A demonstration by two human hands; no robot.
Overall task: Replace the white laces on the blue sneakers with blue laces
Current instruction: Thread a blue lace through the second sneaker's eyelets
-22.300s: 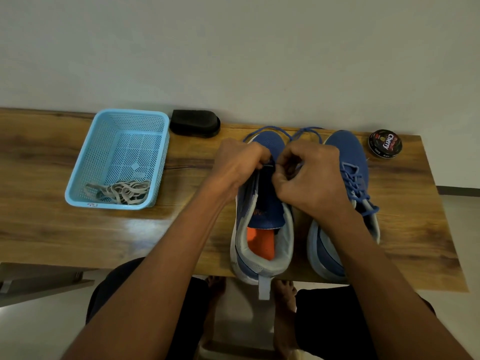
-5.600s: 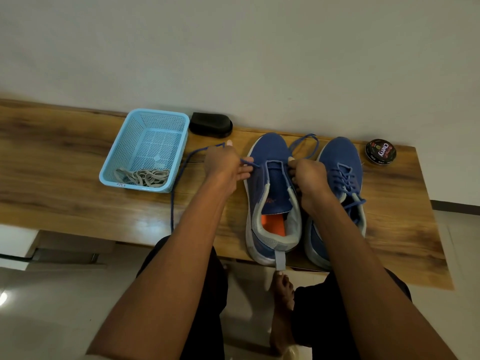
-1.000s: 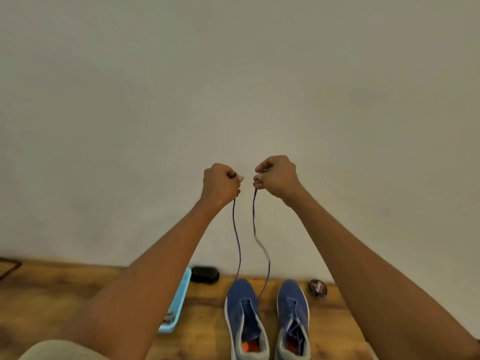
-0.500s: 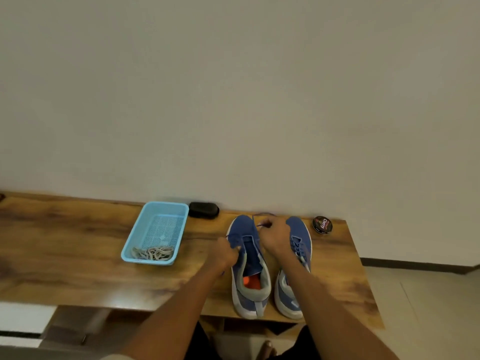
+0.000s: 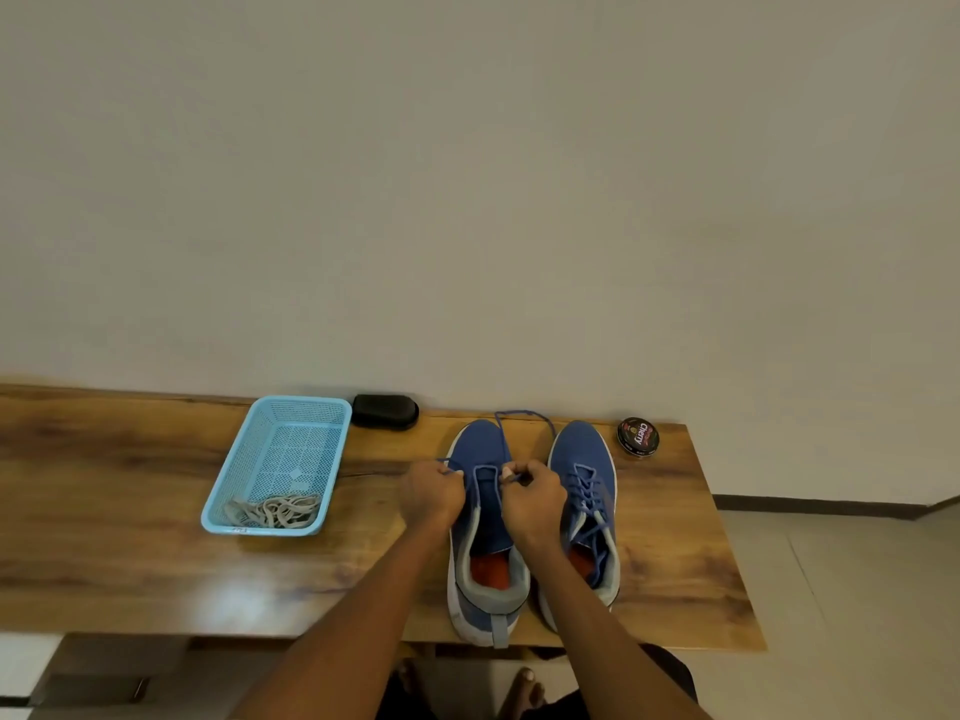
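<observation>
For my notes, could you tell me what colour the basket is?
Light blue basket, clearest in the head view.

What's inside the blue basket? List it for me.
The basket holds a loose tangle of pale laces bunched at its near end. The rest of its mesh floor is bare. Whether anything lies under the laces cannot be seen.

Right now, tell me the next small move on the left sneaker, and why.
Probably feed the lace end held by the right hand through the next eyelet of the left sneaker. Its blue lace only loops near the toe, and its upper eyelets look empty, while the right sneaker already looks fully laced.
</observation>
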